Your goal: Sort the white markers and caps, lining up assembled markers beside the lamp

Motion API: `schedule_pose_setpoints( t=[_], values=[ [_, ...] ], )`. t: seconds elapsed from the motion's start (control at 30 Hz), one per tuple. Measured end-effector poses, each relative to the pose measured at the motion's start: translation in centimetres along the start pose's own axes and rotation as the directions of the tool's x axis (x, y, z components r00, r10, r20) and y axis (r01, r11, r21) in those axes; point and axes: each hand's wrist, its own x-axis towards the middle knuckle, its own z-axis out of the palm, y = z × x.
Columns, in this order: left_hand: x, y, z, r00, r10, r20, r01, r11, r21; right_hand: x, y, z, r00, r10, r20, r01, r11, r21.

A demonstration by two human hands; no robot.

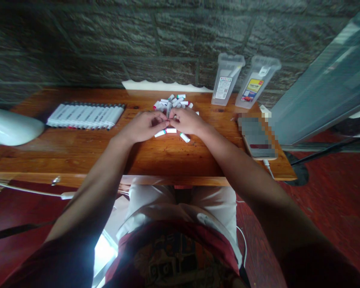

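Observation:
My left hand (pixel 147 125) and my right hand (pixel 187 121) meet over the middle of the wooden table, fingertips pinched together. What they hold is small and mostly hidden by the fingers; a greyish-white piece (pixel 169 108) shows just beyond them. Behind my fingers lies a loose pile of short white marker caps (pixel 177 101), some with red or green ends. Nearer to me, a few more white pieces lie below the fingertips, among them a green-ended one (pixel 185 137) by my right hand.
To the left, a row of white markers (pixel 85 116) with dark ends lies side by side. Two clear plastic cases (pixel 226 82) stand at the back right. A phone-like device (pixel 258 138) with a cable is at the right edge. A white rounded object (pixel 13 126) is far left.

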Motion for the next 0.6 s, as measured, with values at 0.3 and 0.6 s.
schedule_pose_setpoints(
  t=[0.3,0.6],
  values=[
    [-0.7,-0.5,-0.7,0.998,0.059,-0.018,-0.06,0.998,-0.023,-0.6,-0.7,-0.2,1.0,-0.008,-0.013,0.009,0.999,0.033],
    [3.3,-3.7,-2.1,0.977,0.01,-0.213,0.014,0.994,0.108,-0.6,-0.5,0.2,1.0,-0.021,-0.015,0.022,0.992,0.121]
  ],
)
